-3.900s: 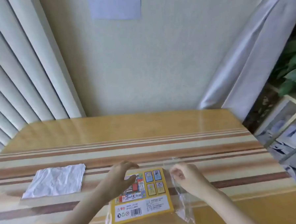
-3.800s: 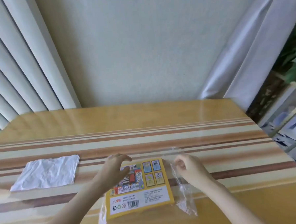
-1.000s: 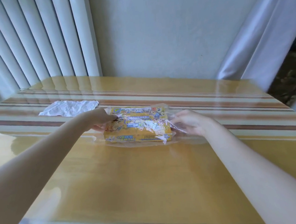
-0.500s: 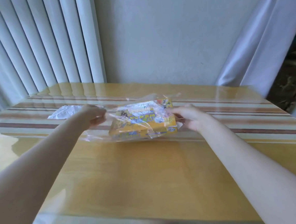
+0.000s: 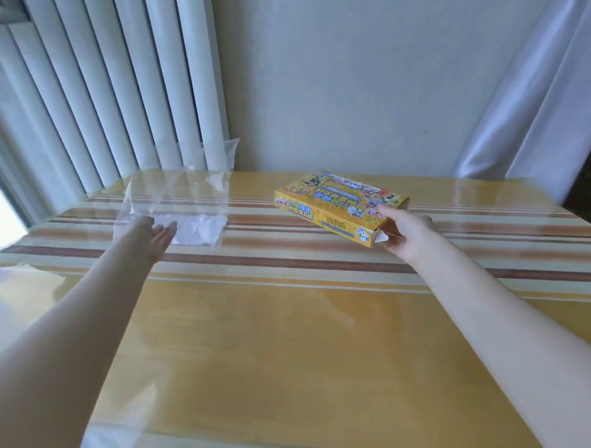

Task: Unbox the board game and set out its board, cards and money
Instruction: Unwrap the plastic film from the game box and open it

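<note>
**Wrapper off, box free**

Half a second earlier the clear wrapper (image 5: 177,192) still enclosed the game box (image 5: 337,204); now it floated loose at the upper left of the frame, above the white tissue (image 5: 198,229). Your left hand (image 5: 151,240) was released, fingers straight, just below the film. Your right hand (image 5: 404,233) grasped the box by its near end at centre right, lifted and tilted above the striped table (image 5: 292,326). That end's flap looked partly open. Unwrapping seemed finished; opening the box and drawing out board, cards and money remained.
</note>
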`<action>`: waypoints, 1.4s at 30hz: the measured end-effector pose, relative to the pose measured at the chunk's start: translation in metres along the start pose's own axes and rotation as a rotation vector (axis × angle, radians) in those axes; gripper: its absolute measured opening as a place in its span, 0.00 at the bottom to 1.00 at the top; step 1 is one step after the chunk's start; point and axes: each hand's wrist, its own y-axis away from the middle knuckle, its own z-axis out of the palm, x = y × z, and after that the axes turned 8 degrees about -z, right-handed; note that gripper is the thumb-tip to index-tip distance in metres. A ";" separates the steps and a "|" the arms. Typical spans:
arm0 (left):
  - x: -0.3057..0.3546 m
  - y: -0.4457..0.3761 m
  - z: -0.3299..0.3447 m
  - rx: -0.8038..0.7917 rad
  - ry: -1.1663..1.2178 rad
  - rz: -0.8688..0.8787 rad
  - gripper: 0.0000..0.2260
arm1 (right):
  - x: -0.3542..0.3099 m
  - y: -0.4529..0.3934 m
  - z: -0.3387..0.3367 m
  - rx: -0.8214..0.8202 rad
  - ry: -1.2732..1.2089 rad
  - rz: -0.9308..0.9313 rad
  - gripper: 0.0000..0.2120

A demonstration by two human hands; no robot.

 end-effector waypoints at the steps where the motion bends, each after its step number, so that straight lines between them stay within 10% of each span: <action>1: -0.006 0.027 0.009 -0.096 0.017 0.049 0.17 | 0.004 0.003 0.004 -0.028 0.040 0.005 0.11; 11: 0.007 0.049 0.004 0.022 -0.581 0.175 0.25 | 0.040 0.011 0.036 -0.141 0.130 0.079 0.15; 14: -0.019 0.055 0.000 0.358 -1.040 0.521 0.26 | 0.050 0.010 0.046 -0.166 0.163 0.090 0.11; 17: -0.052 0.054 0.000 0.250 -1.533 0.866 0.23 | 0.058 0.007 0.057 -0.184 0.181 0.082 0.10; 21: -0.059 0.022 0.008 0.198 -1.869 0.669 0.20 | 0.064 -0.003 0.066 -0.170 0.197 0.084 0.20; 31: -0.023 -0.049 0.028 0.157 -1.956 0.654 0.20 | 0.068 -0.039 0.087 -0.190 0.194 0.068 0.16; 37: -0.025 -0.024 0.034 0.351 -1.642 1.023 0.13 | 0.063 -0.042 0.087 -0.216 0.163 0.056 0.12; 42: -0.041 0.027 0.065 -0.484 -1.662 1.282 0.34 | 0.048 -0.030 0.074 -0.294 0.231 0.029 0.14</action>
